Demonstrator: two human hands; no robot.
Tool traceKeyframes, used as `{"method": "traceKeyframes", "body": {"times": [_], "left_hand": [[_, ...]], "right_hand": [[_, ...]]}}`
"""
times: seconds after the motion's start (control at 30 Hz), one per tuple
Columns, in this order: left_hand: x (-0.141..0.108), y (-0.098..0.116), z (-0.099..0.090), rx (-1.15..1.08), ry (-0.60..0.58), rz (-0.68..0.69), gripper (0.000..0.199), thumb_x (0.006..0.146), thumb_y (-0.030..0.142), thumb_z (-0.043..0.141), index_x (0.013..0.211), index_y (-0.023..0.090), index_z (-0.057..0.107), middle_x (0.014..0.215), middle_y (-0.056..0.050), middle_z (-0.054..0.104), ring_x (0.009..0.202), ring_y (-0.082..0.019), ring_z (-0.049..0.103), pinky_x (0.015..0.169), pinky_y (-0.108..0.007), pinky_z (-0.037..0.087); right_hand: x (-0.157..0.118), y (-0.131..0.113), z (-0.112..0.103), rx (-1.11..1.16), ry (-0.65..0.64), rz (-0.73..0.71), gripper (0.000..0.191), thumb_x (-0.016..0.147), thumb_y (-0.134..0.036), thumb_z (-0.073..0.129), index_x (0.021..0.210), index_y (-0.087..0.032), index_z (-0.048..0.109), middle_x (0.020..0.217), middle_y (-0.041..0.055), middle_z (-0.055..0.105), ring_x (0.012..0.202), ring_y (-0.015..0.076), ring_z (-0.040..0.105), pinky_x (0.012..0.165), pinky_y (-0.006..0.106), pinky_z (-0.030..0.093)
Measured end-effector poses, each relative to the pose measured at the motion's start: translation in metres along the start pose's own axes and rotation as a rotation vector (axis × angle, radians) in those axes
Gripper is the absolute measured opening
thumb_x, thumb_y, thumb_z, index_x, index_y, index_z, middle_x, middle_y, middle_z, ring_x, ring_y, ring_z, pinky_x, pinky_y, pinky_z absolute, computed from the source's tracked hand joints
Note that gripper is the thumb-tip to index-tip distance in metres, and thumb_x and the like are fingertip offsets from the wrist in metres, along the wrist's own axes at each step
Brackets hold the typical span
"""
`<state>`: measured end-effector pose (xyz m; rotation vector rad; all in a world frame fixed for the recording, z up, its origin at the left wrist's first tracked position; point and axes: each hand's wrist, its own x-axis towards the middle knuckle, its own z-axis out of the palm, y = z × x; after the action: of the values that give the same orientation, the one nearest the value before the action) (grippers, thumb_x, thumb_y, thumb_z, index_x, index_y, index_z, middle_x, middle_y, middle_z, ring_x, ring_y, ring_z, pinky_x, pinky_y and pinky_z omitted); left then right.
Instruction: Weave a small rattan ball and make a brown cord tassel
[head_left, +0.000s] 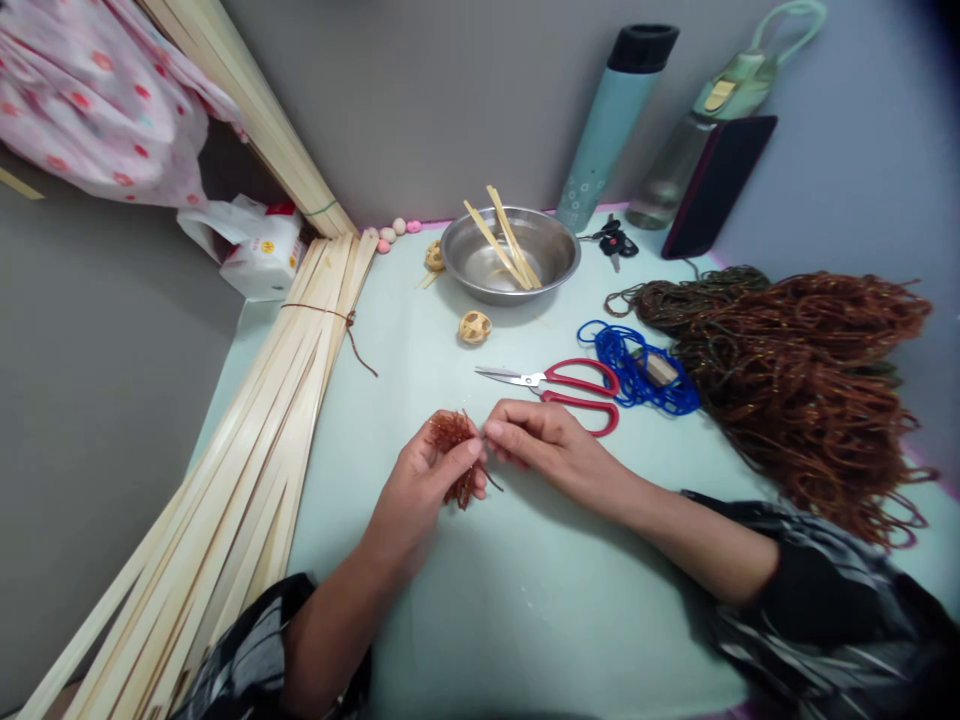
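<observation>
My left hand (427,475) is closed around a small bundle of reddish-brown cord (459,485), its looped strands sticking out above and below the fingers. Close against it, my right hand (536,440) pinches with thumb and forefinger at the bundle's right side. What lies between those fingertips is too small to make out. Just beyond the right hand, scissors with red handles (581,380) lie with their blades pointing left. A small woven ball (475,327) rests on the table farther back.
A metal bowl (510,295) holds several flat strips. Long pale strips (255,430), tied with cord, run down the left. Blue cord (637,365) and a large brown cord heap (817,380) lie right. Keys (616,240), a phone (720,190) and two bottles (611,130) stand or lie behind.
</observation>
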<state>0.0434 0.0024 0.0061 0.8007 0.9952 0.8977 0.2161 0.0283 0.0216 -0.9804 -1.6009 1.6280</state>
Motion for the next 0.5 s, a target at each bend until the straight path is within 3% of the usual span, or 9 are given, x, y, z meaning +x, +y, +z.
{"method": "traceKeyframes", "body": {"times": [0.23,0.5], "left_hand": [[-0.0011,-0.0006,0.001,-0.019,0.051,-0.021,0.022,0.089,0.038,0.067,0.09,0.018,0.057,0.06,0.003,0.062,0.055,-0.009,0.055,0.051,-0.02,0.038],[-0.0013,-0.001,-0.0015,0.033,0.029,-0.013,0.022,0.085,0.036,0.071,0.085,0.018,0.057,0.059,0.002,0.062,0.053,-0.01,0.053,0.05,-0.022,0.036]], "right_hand": [[0.0016,0.0013,0.0018,0.139,0.024,0.017,0.029,0.091,-0.043,0.069,0.082,-0.017,0.06,0.066,-0.0006,0.067,0.063,0.0137,0.063,0.062,0.027,0.044],[-0.0001,0.0032,0.0049,0.325,-0.022,0.065,0.027,0.087,-0.04,0.075,0.088,-0.017,0.061,0.071,0.0022,0.072,0.069,0.0171,0.07,0.071,0.031,0.052]]}}
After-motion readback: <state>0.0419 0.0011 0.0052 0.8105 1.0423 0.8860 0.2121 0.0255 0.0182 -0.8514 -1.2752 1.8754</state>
